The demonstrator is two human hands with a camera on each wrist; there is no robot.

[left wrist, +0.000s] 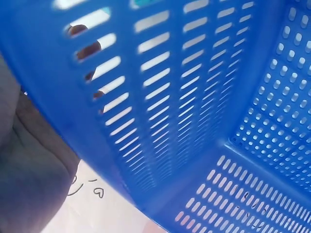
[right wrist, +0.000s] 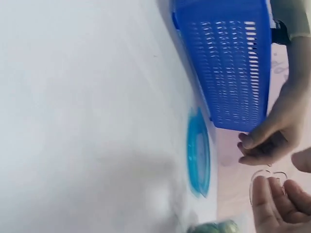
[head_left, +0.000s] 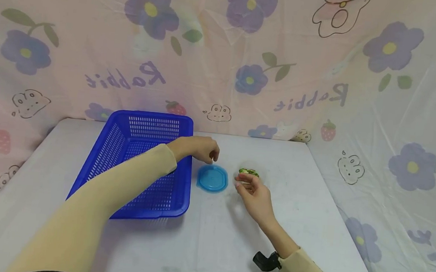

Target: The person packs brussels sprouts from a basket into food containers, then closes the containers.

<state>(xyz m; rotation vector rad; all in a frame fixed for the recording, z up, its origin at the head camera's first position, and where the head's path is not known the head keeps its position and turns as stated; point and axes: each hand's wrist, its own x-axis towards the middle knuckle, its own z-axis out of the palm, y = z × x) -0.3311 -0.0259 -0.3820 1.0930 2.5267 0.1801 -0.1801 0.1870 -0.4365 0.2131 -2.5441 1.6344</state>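
My left hand (head_left: 203, 149) reaches across the right rim of the blue basket (head_left: 189, 185), its fingers bent downward just behind the light-blue lid (head_left: 212, 178). Nothing shows between those fingers; in the right wrist view, the left hand (right wrist: 274, 133) hangs beside the basket's end, above the lid (right wrist: 198, 154). My right hand (head_left: 257, 200) is to the right of the lid, fingers loosely bent and empty. Just behind its fingertips lies a green-and-white item (head_left: 249, 172), partly hidden by the hand, within a faint clear round outline.
The slotted basket wall (left wrist: 160, 73) fills much of the left wrist view. A white table (head_left: 208, 247) carries everything, with a printed flower-and-rabbit curtain (head_left: 209, 57) behind it and along the right side.
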